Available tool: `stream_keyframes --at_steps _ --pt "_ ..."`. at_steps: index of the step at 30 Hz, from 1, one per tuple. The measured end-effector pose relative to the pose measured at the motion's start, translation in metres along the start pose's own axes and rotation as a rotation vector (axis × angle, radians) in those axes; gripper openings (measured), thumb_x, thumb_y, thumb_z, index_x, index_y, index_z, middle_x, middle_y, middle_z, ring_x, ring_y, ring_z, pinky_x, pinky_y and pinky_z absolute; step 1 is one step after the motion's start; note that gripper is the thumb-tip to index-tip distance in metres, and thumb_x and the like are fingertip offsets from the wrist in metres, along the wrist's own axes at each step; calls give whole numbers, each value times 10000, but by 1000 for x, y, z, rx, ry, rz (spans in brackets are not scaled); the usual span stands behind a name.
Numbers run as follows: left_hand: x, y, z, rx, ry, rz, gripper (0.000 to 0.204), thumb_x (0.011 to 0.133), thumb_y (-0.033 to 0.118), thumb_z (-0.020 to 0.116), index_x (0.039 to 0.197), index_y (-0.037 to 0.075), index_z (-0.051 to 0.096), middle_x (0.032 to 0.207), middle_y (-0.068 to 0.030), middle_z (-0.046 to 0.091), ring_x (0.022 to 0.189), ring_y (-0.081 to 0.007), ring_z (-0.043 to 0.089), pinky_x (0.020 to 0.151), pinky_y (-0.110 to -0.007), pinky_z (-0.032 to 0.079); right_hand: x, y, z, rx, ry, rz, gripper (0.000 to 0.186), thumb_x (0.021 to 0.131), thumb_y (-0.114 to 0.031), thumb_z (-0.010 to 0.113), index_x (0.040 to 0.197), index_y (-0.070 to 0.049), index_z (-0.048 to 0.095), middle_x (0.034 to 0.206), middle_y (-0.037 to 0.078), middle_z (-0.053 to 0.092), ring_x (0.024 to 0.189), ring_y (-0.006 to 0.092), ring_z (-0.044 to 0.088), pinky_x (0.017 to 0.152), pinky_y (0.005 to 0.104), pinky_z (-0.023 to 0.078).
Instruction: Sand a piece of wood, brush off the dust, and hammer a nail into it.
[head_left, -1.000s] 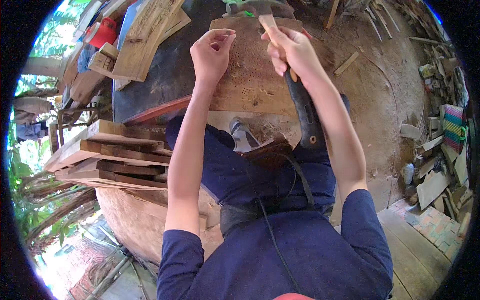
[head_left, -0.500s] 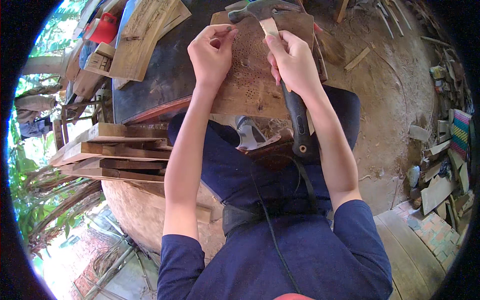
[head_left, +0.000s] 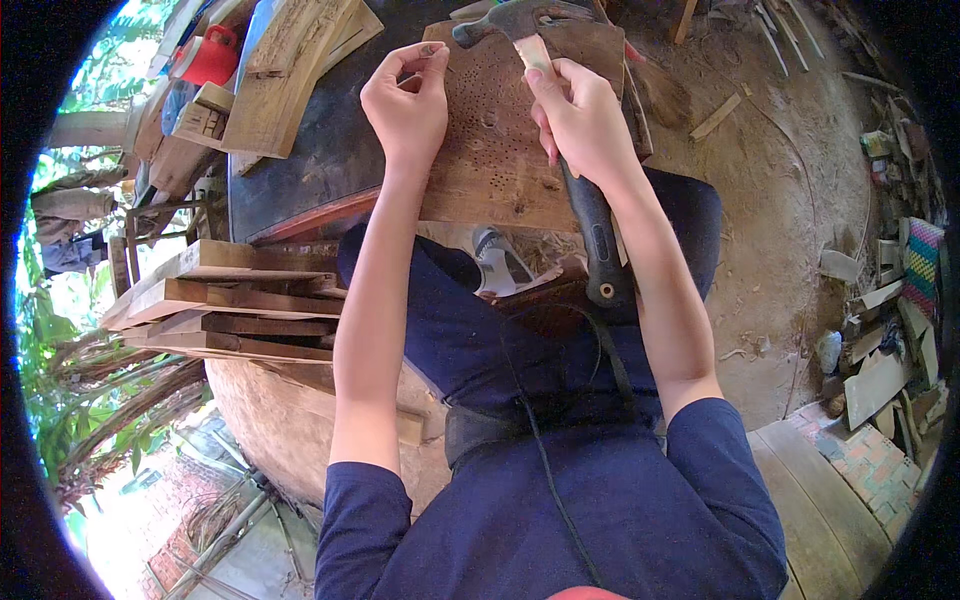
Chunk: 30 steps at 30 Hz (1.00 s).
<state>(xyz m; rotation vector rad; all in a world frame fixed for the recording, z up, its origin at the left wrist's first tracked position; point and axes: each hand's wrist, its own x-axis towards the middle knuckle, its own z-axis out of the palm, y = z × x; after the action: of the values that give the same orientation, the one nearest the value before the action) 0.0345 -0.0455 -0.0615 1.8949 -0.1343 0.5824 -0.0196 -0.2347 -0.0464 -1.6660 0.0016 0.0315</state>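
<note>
Dark metal should make your hammer (head_left: 579,188), above the right side of the holed board (head_left: 478,207), head-heavy and stiff; your right hand (head_left: 585,118) is clasped around it below the head, though its near, black grip (head_left: 603,250) looks surer. Far left, your left hand's (head_left: 408,105) fingertips pinch a small dark piece (head_left: 428,50), too blurred to name.

Shows a red vessel (head_left: 205,60) at upper left, beside planks (head_left: 287,80); has stacked boards (head_left: 230,301) below, right of greenery (head_left: 42,335); includes a stick (head_left: 716,117) lying on the dirt floor (head_left: 755,250); shows scraps (head_left: 872,385) along the right edge, near a multicoloured woven piece (head_left: 921,266).
</note>
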Motion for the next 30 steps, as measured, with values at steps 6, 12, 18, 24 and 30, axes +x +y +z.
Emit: stream_keyframes --at_steps 6,12,18,24,30 --pt "-3 6 2 -4 -59 22 134 925 133 790 1024 44 802 900 -30 769 825 -78 674 751 -259 549 1 6 -1 54 31 1 351 1092 -305 535 989 26 593 668 54 606 452 130 582 385 306 430" --pt "-5 7 4 -13 -128 4 154 912 110 800 1046 34 803 889 -23 768 712 -49 620 652 -232 523 -2 3 0 52 40 30 334 1091 -315 554 1018 7 601 659 10 548 457 94 518 421 274 425" --pt "-6 6 3 22 -157 -3 199 886 129 836 1062 39 811 872 1 766 636 -19 524 572 -214 454 -2 2 -1 27 39 32 339 1091 -316 554 1001 7 599 659 13 549 455 95 521 419 277 420" --pt "-5 8 3 63 -149 10 201 886 156 842 1049 41 814 772 28 728 599 -8 475 542 -208 406 0 6 -2 20 38 13 343 1088 -311 546 990 14 591 664 33 582 445 112 552 380 287 395" --pt "-3 9 4 21 -162 -41 187 893 157 833 1041 44 817 784 22 733 612 -12 499 556 -208 421 2 5 1 40 44 -8 336 1082 -296 542 978 20 584 666 54 605 434 129 576 349 299 381"
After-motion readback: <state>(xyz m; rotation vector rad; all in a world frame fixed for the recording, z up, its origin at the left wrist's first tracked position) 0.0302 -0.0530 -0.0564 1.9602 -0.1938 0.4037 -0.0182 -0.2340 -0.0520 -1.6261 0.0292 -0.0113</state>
